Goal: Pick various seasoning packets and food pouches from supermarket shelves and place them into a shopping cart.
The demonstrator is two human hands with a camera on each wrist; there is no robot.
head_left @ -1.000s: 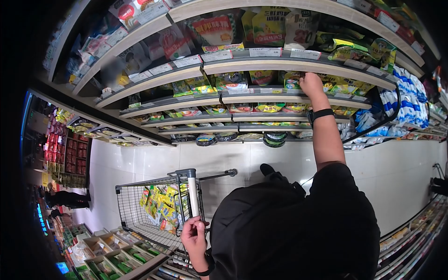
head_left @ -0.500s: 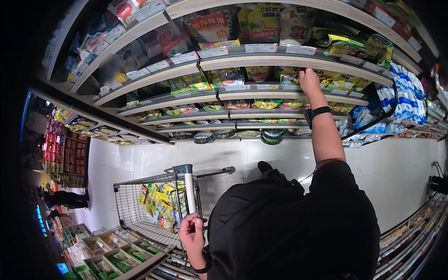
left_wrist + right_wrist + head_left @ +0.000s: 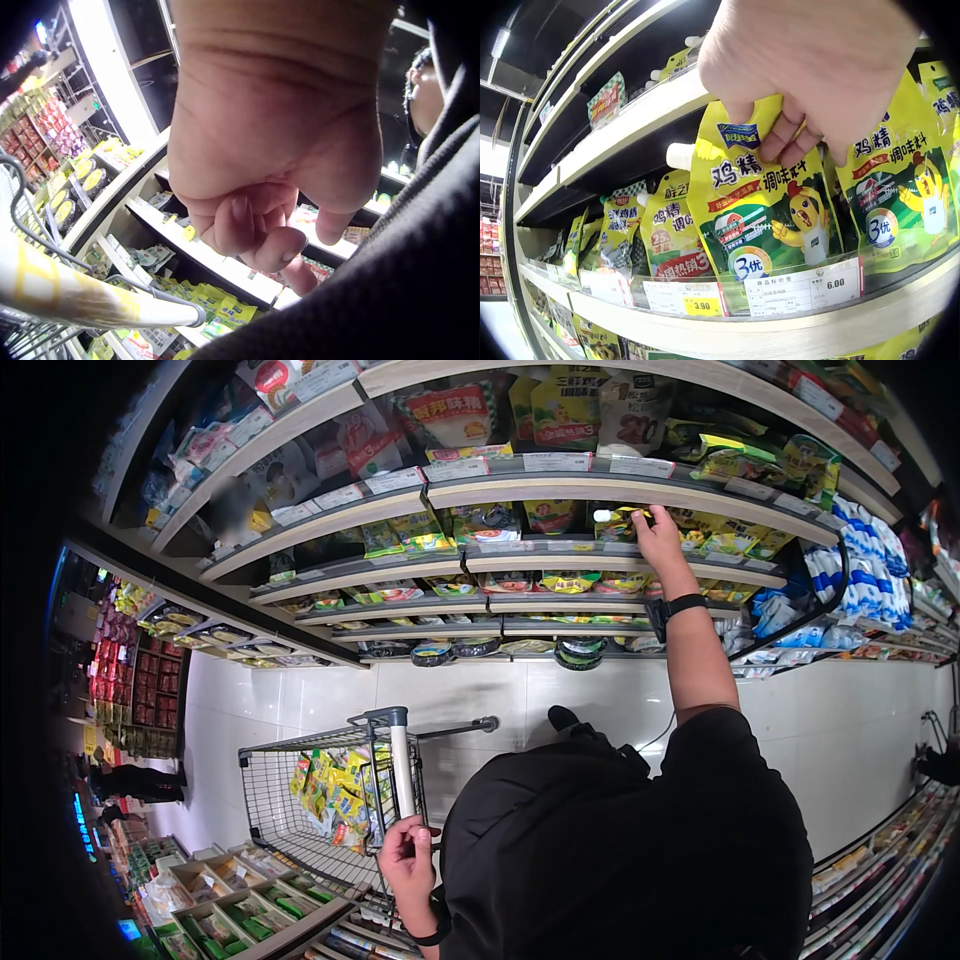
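Observation:
My right hand [image 3: 655,525] reaches up to a shelf and pinches the top of a yellow seasoning packet [image 3: 625,518] printed with a cartoon chicken. In the right wrist view my fingers [image 3: 780,142] curl over the packet's [image 3: 757,217] upper edge, with similar packets either side. My left hand [image 3: 405,850] sits low at the near end of the cart handle [image 3: 400,765]. In the left wrist view its fingers [image 3: 255,225] are curled with nothing seen inside them, and the handle [image 3: 75,296] runs just below. The wire cart [image 3: 262,800] holds several yellow packets [image 3: 335,795].
Tiered shelves [image 3: 560,560] of packets fill the wall ahead, with price tags [image 3: 832,289] on the front rail. Blue and white packs [image 3: 870,575] hang at the right. White tiled floor [image 3: 330,700] lies between shelves and cart. A person [image 3: 140,780] stands far left; low shelves [image 3: 230,900] flank the cart.
My right hand has shifted slightly left along the shelf and now has the yellow packet's top pinched and tilted outward. The cart and my left hand have drifted a little left.

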